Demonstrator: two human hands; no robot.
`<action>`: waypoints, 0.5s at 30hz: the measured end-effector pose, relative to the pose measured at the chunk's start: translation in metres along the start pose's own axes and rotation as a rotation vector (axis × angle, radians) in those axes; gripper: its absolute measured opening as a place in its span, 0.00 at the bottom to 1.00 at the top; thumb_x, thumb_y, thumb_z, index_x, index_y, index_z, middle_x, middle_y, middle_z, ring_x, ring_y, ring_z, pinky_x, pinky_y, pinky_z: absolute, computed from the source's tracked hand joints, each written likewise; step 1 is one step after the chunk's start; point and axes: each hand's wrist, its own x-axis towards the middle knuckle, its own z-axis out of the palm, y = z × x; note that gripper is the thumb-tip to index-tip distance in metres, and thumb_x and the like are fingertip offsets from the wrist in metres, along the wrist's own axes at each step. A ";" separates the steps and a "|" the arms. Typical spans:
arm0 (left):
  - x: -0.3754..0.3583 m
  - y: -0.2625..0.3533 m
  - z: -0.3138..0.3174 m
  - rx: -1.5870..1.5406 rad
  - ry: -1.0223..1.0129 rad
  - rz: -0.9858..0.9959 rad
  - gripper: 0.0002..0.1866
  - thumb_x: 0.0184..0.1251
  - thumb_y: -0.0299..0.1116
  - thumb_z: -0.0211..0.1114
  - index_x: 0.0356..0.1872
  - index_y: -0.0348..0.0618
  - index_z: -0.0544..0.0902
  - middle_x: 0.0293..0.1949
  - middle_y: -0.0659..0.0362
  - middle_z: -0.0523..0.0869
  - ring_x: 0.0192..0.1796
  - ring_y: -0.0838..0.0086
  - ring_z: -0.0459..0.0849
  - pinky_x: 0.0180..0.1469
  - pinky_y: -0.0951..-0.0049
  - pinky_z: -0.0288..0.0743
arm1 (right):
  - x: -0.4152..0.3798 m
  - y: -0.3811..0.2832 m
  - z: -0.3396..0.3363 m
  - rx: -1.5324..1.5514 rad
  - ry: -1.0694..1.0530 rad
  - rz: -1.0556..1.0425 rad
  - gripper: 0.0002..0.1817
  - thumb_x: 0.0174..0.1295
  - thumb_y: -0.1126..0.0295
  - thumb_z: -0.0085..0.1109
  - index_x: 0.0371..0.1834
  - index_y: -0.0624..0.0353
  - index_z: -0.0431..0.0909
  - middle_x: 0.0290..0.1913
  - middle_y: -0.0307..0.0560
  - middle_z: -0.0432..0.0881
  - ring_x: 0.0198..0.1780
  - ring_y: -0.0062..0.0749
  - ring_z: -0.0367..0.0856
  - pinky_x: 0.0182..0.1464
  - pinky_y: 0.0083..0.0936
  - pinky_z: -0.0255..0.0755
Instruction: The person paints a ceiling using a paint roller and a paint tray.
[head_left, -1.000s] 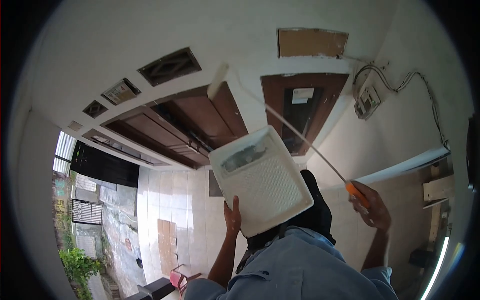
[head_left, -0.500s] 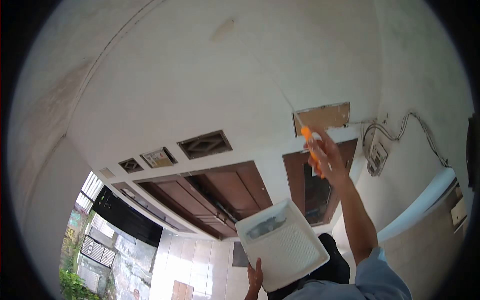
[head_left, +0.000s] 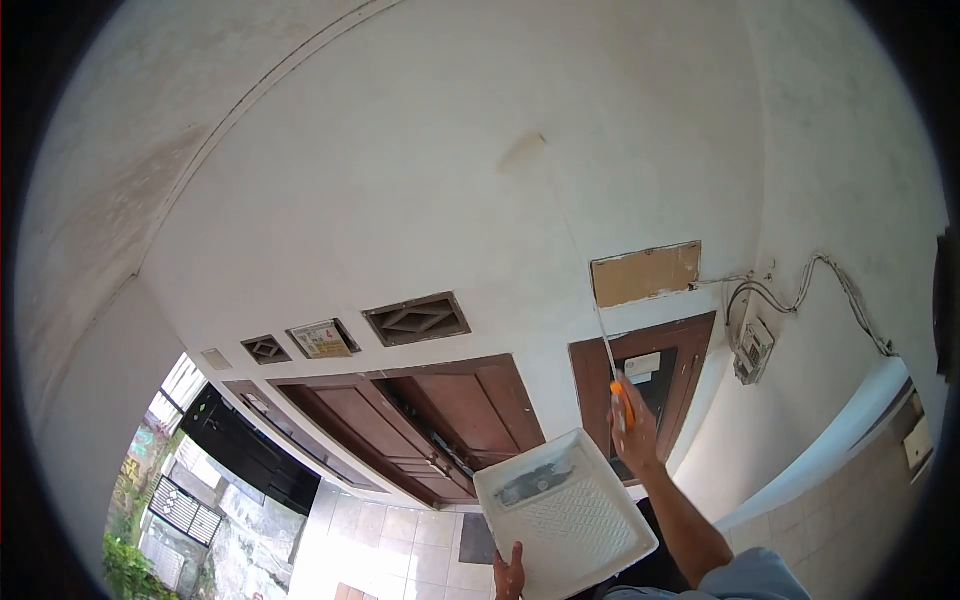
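Note:
My right hand [head_left: 634,432] grips the orange handle of a long-shafted paint roller [head_left: 522,153]. The thin metal shaft runs up from the hand, and the roller head lies against the white ceiling [head_left: 420,180]. My left hand [head_left: 511,573] holds a white paint tray [head_left: 563,510] from below, at the bottom middle of the view. The tray is tilted, with a grey pool of paint at its deep end. Both arms reach upward, the right one in a pale blue sleeve.
Brown wooden doors [head_left: 440,410] and lattice vents [head_left: 416,318] are set in the white wall. A bare brown panel [head_left: 646,273] sits above a door. An electrical box [head_left: 752,348] with loose cables hangs on the right wall. Tiled floor lies below.
The view tilted up to the ceiling over the second. My right hand rose with the roller, then drew back down, and the roller head slid lower and rightward across the ceiling. The tray stayed held.

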 end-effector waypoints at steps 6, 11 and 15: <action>-0.002 0.003 0.003 -0.096 -0.013 0.012 0.32 0.70 0.46 0.61 0.61 0.25 0.68 0.54 0.42 0.80 0.56 0.61 0.79 0.59 0.66 0.70 | 0.104 -0.090 -0.021 -0.029 -0.062 -0.140 0.21 0.70 0.64 0.53 0.63 0.61 0.71 0.48 0.62 0.83 0.42 0.54 0.86 0.46 0.32 0.80; -0.003 0.007 0.003 -0.001 0.027 -0.052 0.34 0.69 0.48 0.61 0.62 0.25 0.68 0.55 0.42 0.80 0.57 0.60 0.78 0.60 0.65 0.70 | 0.065 -0.052 -0.029 -0.149 -0.070 0.065 0.21 0.70 0.62 0.53 0.62 0.61 0.72 0.37 0.57 0.83 0.32 0.42 0.84 0.37 0.32 0.79; -0.005 0.012 0.000 -0.002 -0.008 -0.047 0.34 0.69 0.48 0.62 0.62 0.24 0.67 0.55 0.42 0.79 0.57 0.60 0.78 0.60 0.65 0.70 | -0.048 0.049 -0.028 -0.319 0.006 -0.109 0.19 0.70 0.62 0.54 0.59 0.60 0.75 0.31 0.54 0.84 0.31 0.36 0.86 0.33 0.32 0.79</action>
